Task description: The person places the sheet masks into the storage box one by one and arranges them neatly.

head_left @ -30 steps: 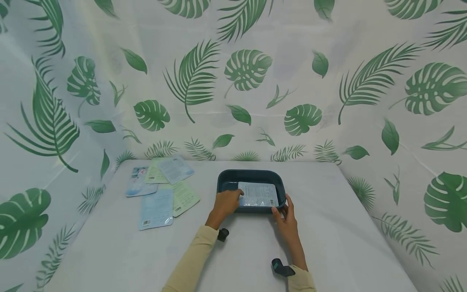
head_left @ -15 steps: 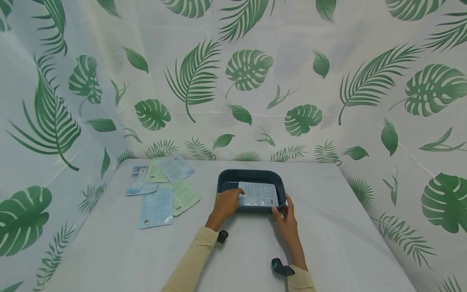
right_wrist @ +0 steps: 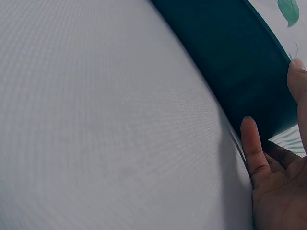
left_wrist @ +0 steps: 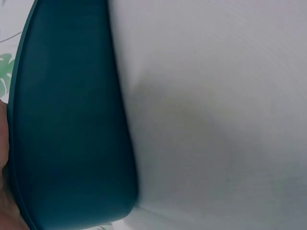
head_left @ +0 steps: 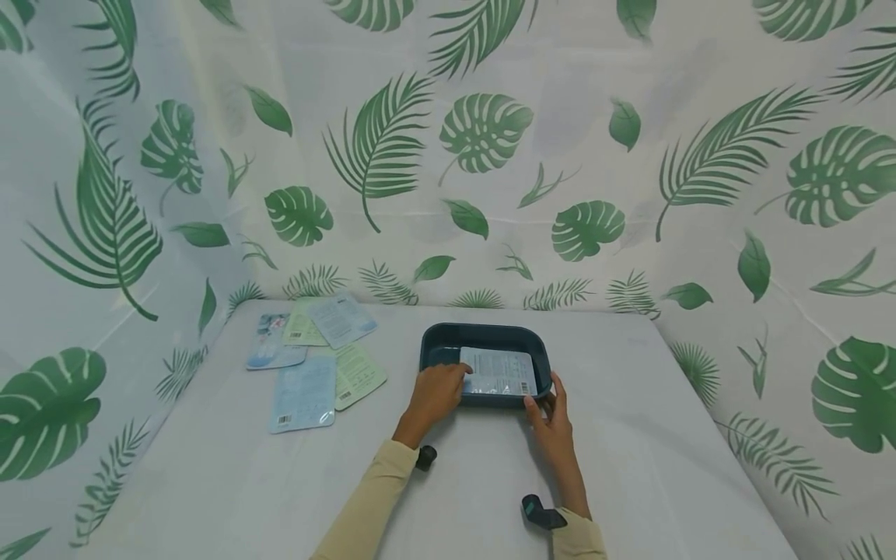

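A dark teal rectangular tray stands on the white table, with a pale sachet printed with small text and a barcode lying inside it. My left hand reaches over the front left of the tray, and one fingertip touches the sachet's left edge. Its other fingertips are hidden, so whether it pinches the sachet cannot be told. My right hand holds the tray's front right corner. In the right wrist view, the thumb lies at the rim and other fingers are low by the tray's base.
Several flat sachets, including a light blue one, a green one and a flower-printed one, lie partly overlapping at the table's back left. Leaf-patterned cloth hangs behind the table and along both sides.
The head view has shifted slightly. Both hands, the tray and the sachet in it keep the same places relative to each other.
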Demonstrator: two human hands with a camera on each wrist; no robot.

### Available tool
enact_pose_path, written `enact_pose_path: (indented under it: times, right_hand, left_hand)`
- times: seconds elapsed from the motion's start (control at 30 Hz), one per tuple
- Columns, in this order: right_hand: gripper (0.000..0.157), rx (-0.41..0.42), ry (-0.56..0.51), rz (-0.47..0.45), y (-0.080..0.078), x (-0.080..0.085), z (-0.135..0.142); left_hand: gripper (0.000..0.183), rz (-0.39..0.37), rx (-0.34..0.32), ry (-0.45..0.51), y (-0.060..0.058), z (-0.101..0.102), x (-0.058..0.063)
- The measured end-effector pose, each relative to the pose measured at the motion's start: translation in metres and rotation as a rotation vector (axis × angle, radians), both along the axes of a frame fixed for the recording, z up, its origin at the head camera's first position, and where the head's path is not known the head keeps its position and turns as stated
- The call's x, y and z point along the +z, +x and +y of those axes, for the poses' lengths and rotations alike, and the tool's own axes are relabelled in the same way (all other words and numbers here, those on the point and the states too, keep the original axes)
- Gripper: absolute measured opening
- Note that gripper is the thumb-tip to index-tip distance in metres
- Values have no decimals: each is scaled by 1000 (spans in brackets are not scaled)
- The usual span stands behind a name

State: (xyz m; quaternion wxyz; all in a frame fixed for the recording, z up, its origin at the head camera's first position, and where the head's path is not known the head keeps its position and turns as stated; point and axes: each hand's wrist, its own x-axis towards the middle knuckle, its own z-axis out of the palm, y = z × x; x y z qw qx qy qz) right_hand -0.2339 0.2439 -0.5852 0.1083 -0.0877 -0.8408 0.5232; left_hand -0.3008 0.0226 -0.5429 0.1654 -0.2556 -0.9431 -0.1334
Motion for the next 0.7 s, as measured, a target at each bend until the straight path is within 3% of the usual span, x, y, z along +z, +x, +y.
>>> enact_pose_path:
  times: [0.53, 0.7]
  right_hand:
    - [77, 0, -2, 28, 2, -1, 3]
    - [76, -2, 7, 25, 4, 1, 2]
  left_hand:
    - [15, 81, -11, -37, 6, 2, 8]
    - [15, 64, -21, -11, 9, 1, 10]
